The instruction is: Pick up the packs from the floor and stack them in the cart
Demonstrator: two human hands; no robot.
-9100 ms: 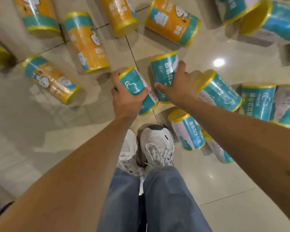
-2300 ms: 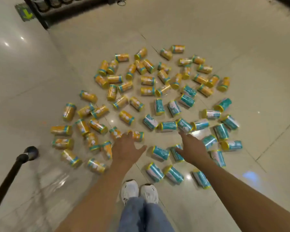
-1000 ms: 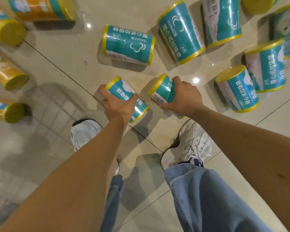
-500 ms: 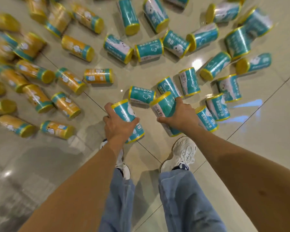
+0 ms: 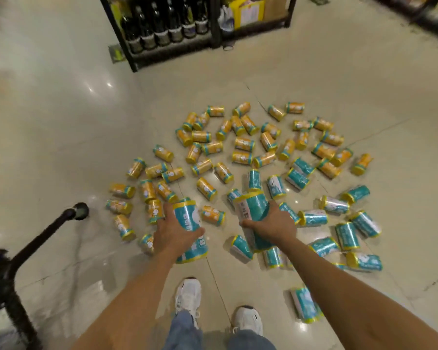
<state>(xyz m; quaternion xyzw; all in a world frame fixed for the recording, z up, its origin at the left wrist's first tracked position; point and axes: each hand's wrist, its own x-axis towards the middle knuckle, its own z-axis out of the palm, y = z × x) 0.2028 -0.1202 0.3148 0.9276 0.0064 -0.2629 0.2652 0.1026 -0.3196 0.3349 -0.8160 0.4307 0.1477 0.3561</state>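
Note:
My left hand (image 5: 173, 233) grips a teal cylindrical pack with yellow rims (image 5: 187, 221), held up well above the floor. My right hand (image 5: 273, 227) grips a second teal pack (image 5: 250, 210) the same way, at about the same height. Many more packs lie on their sides across the tiled floor: orange ones (image 5: 240, 144) spread over the far and left part, teal ones (image 5: 347, 234) to the right and near my feet. The cart's black handle (image 5: 48, 229) juts in at the lower left, to the left of my left hand; its basket is mostly out of frame.
A black shelf unit with dark bottles (image 5: 162, 26) and yellow boxes stands at the back. One teal pack (image 5: 305, 308) lies alone by my right shoe (image 5: 247, 318). Bare glossy floor stretches to the left and far right of the pile.
I have straightened up from a crouch, lifting both teal packs off the floor with me. The view has widened and now takes in the whole pile, the shelf and the cart handle.

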